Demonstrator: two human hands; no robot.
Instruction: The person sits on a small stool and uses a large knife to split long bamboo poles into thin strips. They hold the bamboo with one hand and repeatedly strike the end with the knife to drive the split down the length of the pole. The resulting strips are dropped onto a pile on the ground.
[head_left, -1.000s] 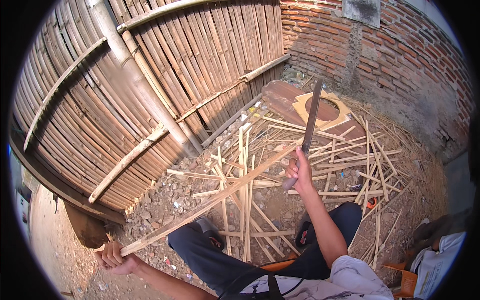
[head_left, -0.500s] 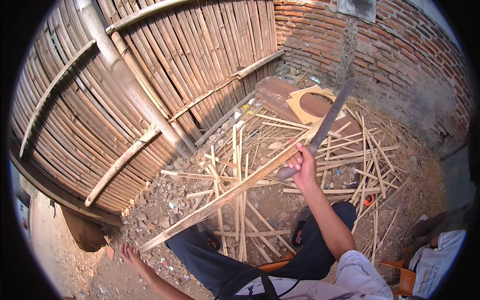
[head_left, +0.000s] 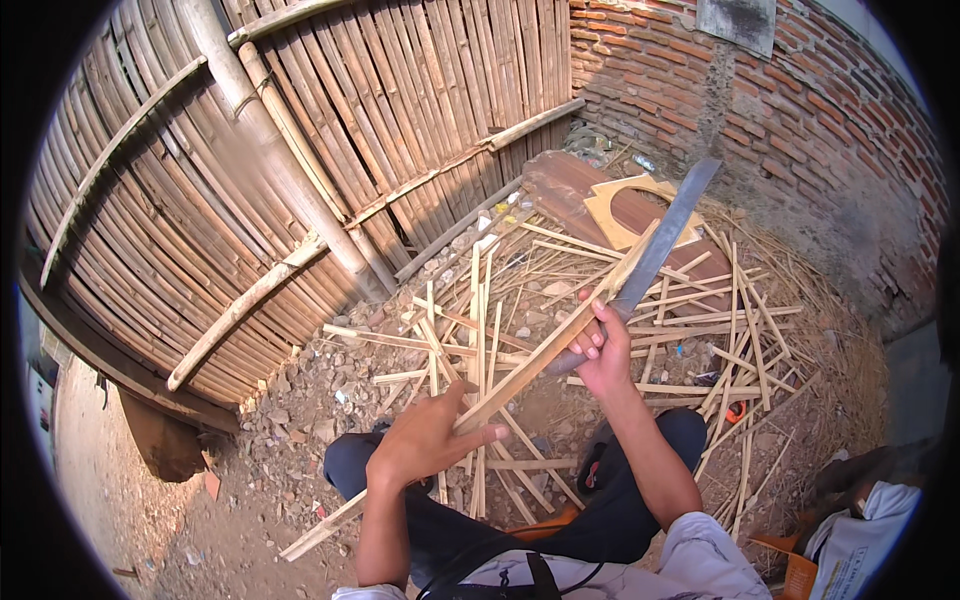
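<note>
A long machete (head_left: 668, 235) with a dark blade points up and away, its handle in my right hand (head_left: 605, 350). The fingers of that hand also press against a long split bamboo strip (head_left: 545, 357), which runs beside the blade. My left hand (head_left: 425, 435) is wrapped around the middle of this strip, its thumb stretched along the near side. Past the left hand, the strip's lower end slants down to the left, close to the ground. Part of the strip is hidden under the left hand.
Many cut bamboo strips (head_left: 745, 330) lie crossed on the stony ground before my knees. Beyond them are a brown board (head_left: 555, 190) and a yellowish panel with a round cutout (head_left: 600, 215). A bamboo fence (head_left: 420, 130) and a brick wall (head_left: 640, 75) enclose the spot.
My left hand has come up from the strip's low end at the lower left and now grips its middle. The machete has turned a little, showing more of its blade's flat side.
</note>
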